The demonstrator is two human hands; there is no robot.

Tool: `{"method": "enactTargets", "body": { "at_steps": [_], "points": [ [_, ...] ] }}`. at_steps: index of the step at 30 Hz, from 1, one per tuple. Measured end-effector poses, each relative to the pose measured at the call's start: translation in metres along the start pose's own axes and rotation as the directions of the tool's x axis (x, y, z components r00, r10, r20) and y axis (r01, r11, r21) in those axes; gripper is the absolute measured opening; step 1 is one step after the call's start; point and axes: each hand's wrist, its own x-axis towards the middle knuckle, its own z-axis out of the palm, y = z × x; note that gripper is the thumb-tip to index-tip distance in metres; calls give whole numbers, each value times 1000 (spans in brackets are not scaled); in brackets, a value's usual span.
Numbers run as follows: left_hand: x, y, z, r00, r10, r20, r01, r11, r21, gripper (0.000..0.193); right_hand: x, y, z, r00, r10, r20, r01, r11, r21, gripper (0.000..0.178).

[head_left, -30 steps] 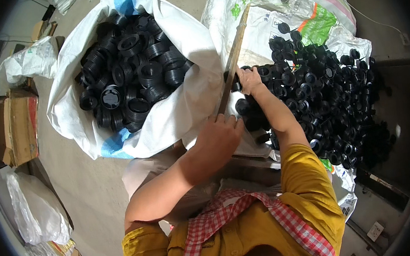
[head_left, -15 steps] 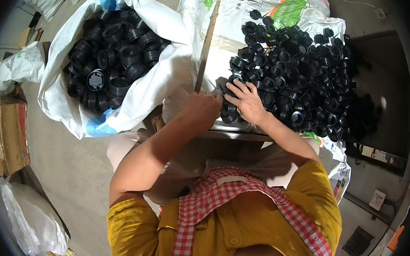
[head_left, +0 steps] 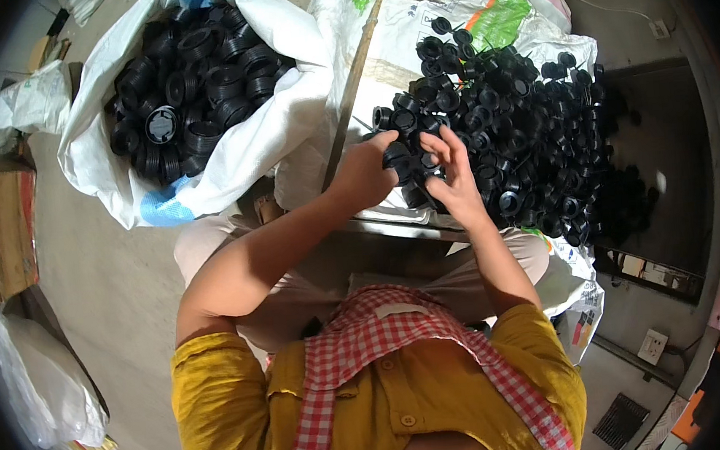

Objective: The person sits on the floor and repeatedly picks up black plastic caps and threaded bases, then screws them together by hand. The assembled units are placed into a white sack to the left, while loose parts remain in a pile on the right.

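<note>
Curling over the near left edge of the pile of black caps (head_left: 530,127), the right hand (head_left: 461,193) is seen in the head view with its thumb and fingers bowed apart, where half a second ago it was laid flatter with the fingers fanned. The left hand (head_left: 364,174) has been brought across from beside the lower end of the wooden stick (head_left: 354,90) and is now set with its fingertips against a few caps (head_left: 406,166). Handling is thereby gathered into the gap between the hands, judging by this pose. The left fingers are folded in; whether a cap is pinched there cannot be told. Nothing is clearly gripped by the right hand either.

The caps are formed of black plastic, rounded, with thin stems or straps jutting from the heap. They are spread over a crinkled white plastic sheet (head_left: 411,9) printed in green and orange, bordered in front by a thin metal-like edge (head_left: 415,232). To the left, thicker black fittings (head_left: 226,81), ringed with ridges, are held in a woven white sack (head_left: 240,150) whose mouth is rolled softly outward. The stick is rough, tapered and laid between sack and pile.
</note>
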Motion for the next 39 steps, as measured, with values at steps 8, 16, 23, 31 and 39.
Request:
{"method": "enactTargets", "body": {
  "at_steps": [8,16,23,31,39],
  "points": [
    [-14,-12,4,739,-66,671,341,895,-288,38,-46,-30,14,932,-109,346,315,715,-624,38],
    [-17,-29,30,728,-192,658,344,933,-108,27,-64,-32,14,947,68,315,208,619,-757,38],
    [-24,-1,8,367,778,511,-927,350,133,10,-83,-36,5,631,587,507,-730,670,132,18],
    [-11,18,-33,964,182,-192,-264,645,-717,19,-84,-40,-2,941,44,336,-284,643,712,20],
    [-20,5,4,862,392,321,-159,811,-563,50,-27,-29,52,920,-255,-299,365,837,409,19]
  ]
}}
